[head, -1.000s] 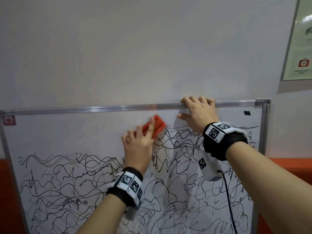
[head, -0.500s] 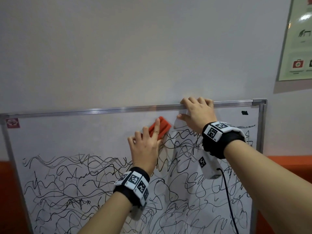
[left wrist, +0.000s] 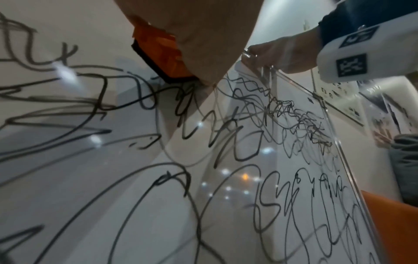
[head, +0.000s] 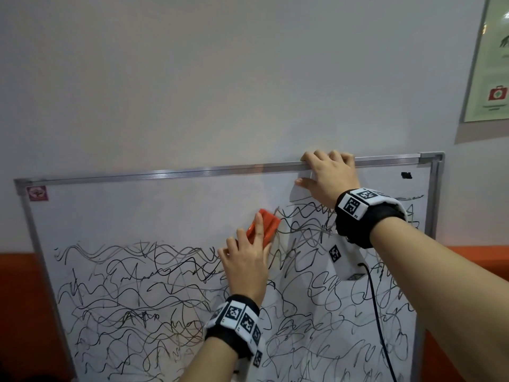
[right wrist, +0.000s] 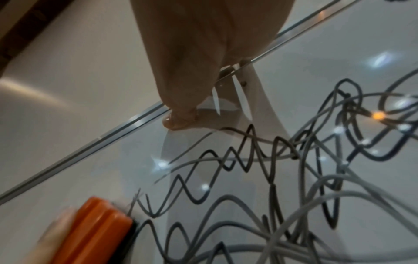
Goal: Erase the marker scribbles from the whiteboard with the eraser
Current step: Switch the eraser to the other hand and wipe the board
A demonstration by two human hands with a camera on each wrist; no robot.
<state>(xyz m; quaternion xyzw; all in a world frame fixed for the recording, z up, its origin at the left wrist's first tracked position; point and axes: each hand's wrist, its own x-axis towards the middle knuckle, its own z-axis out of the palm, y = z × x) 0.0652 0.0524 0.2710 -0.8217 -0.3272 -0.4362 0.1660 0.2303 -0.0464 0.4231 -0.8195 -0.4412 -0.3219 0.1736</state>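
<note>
A whiteboard (head: 165,205) with a metal frame leans against the wall, its lower part covered in black marker scribbles (head: 143,299). My left hand (head: 245,260) holds an orange eraser (head: 265,226) with a black felt face flat against the board, at the left end of the top scribble lines. The eraser (left wrist: 160,51) also shows in the left wrist view and, blurred, in the right wrist view as the eraser (right wrist: 95,232). My right hand (head: 327,177) grips the top frame rail, fingers curled over it, thumb on the board.
The top frame rail (head: 165,173) runs left to right; the right frame edge (head: 433,199) stands near my right forearm. A green poster (head: 493,64) hangs on the wall at upper right. A black cable (head: 377,321) hangs from my right wrist unit across the board.
My left hand has slid the eraser down and slightly left on the board. The head view has shifted. My right hand stays on the top rail.
</note>
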